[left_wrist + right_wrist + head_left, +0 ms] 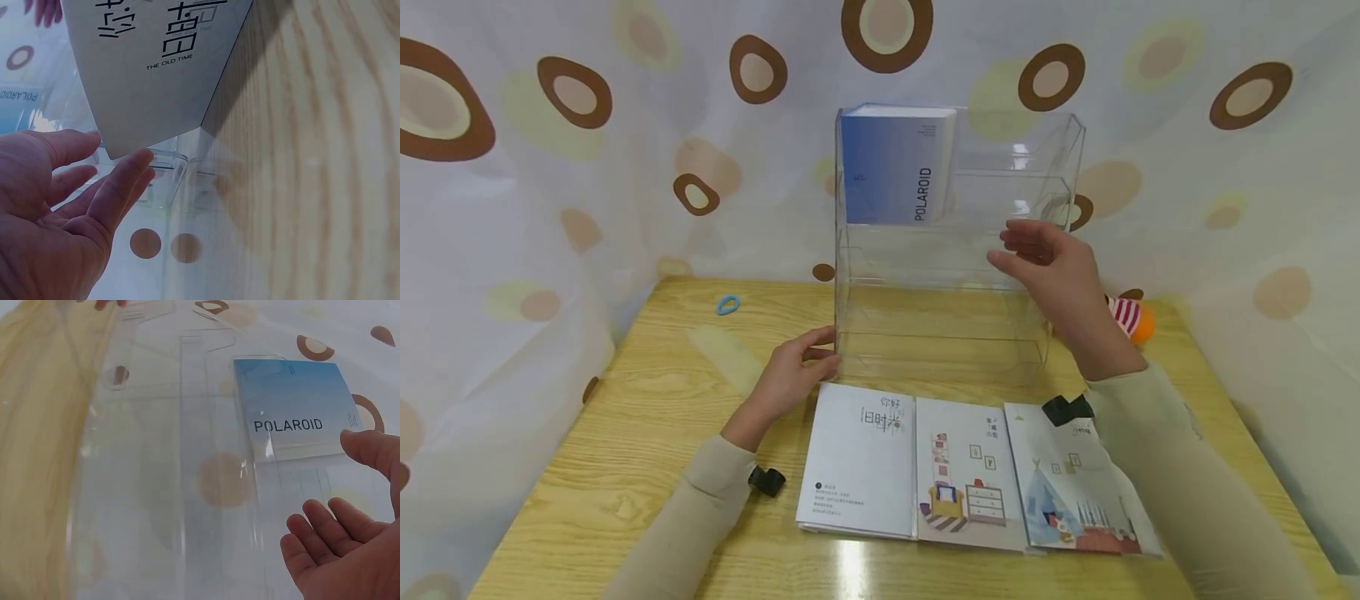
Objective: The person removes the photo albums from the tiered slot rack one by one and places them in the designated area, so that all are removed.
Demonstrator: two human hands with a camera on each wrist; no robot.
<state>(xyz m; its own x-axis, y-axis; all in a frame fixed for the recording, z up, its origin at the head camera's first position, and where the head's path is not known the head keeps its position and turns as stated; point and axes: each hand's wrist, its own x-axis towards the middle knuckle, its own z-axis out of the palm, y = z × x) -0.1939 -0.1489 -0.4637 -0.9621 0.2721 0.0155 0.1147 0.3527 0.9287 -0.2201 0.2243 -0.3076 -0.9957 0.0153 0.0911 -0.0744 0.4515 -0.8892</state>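
A clear acrylic tiered rack (940,310) stands on the table. In its top tier, at the left, sits a blue-and-white POLAROID book (887,171). My left hand (796,367) is at the rack's lower left side, its fingertips right at the edge with thumb and fingers apart. In front of the upper right tiers hovers my right hand (1052,267), fingers loosely bent and holding nothing. Three booklets lie side by side in front of the rack: a white one (861,458), one with an armchair drawing (967,467) and one with a tent drawing (1067,500), partly hidden by the right arm.
A small blue ring (727,305) lies at the back left of the table. Behind the rack's right side is a striped toy with an orange end (1141,323). A patterned white curtain (700,125) hangs around the wooden table (595,467).
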